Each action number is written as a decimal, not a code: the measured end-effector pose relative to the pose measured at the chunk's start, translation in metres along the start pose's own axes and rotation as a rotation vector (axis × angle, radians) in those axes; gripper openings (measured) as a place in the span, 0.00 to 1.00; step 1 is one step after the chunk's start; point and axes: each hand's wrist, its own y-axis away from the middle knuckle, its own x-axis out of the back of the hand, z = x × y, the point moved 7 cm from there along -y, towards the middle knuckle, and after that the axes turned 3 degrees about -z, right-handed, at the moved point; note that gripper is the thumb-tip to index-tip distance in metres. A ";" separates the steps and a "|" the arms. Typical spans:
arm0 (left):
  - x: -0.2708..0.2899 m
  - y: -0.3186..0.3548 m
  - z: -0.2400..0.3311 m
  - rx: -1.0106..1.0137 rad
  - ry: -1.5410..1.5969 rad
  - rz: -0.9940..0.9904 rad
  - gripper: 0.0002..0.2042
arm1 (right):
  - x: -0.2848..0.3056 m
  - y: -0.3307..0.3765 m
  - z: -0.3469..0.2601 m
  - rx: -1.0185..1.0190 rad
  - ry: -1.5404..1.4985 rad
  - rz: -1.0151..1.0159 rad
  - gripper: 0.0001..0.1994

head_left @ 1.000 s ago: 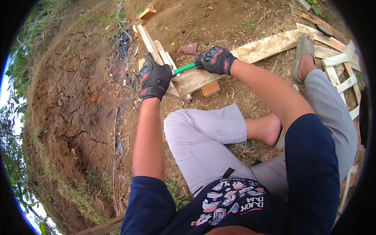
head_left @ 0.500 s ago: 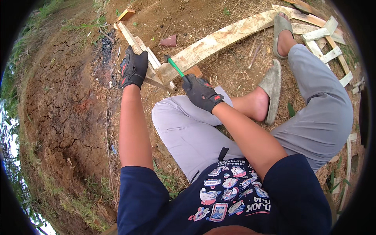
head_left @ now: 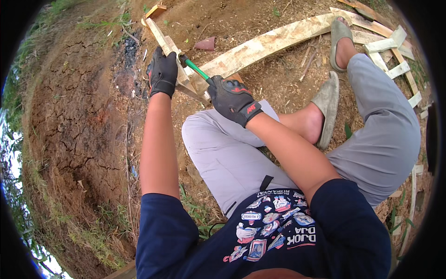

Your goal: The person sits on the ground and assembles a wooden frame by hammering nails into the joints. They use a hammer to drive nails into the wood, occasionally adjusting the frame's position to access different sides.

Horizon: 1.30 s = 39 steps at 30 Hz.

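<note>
My left hand [head_left: 162, 73], in a black glove with red marks, is closed round the edge of a narrow wooden slat [head_left: 156, 31]. My right hand [head_left: 232, 99], gloved alike, grips a hammer with a green handle [head_left: 197, 70]. Its dark head is at the slats, close beside my left fingers. Below the hammer, the slats meet the near end of a long pale board [head_left: 260, 46], which stretches away to the upper right. Any nail under the hammer head is too small or hidden to see.
My sandalled foot [head_left: 341, 39] stands by the board's far end. A slatted wooden frame [head_left: 400, 69] lies at the right. Beyond the slats are a reddish-brown shard [head_left: 205, 43] and an orange-brown wood block [head_left: 155, 10]. Cracked soil [head_left: 79, 139] slopes along the left.
The hammer head has moved left and down onto the slats, next to my left hand. My left hand stays on the wood. The whole view has shifted slightly.
</note>
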 end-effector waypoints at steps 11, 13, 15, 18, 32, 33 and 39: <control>-0.086 0.026 -0.094 0.294 1.618 -0.270 0.31 | -0.032 0.002 0.046 -0.039 -0.037 0.090 0.14; -0.138 0.039 -0.150 0.472 1.585 -0.204 0.27 | -0.034 0.006 0.040 0.017 -0.022 0.089 0.13; -0.130 0.049 -0.244 -0.179 0.635 -0.081 0.26 | -0.049 0.011 -0.001 0.142 -0.065 0.038 0.13; -0.221 0.037 -0.151 0.322 1.397 -0.222 0.27 | -0.018 0.002 0.028 0.097 -0.011 0.198 0.11; -0.223 0.025 -0.149 0.369 1.648 -0.223 0.28 | -0.016 0.015 0.013 0.107 -0.035 0.267 0.13; -0.224 0.025 -0.149 0.369 1.655 -0.223 0.28 | -0.030 0.015 0.021 0.054 -0.001 0.182 0.13; -0.223 0.023 -0.150 0.362 1.675 -0.210 0.29 | -0.031 0.009 0.024 -0.006 0.002 0.132 0.12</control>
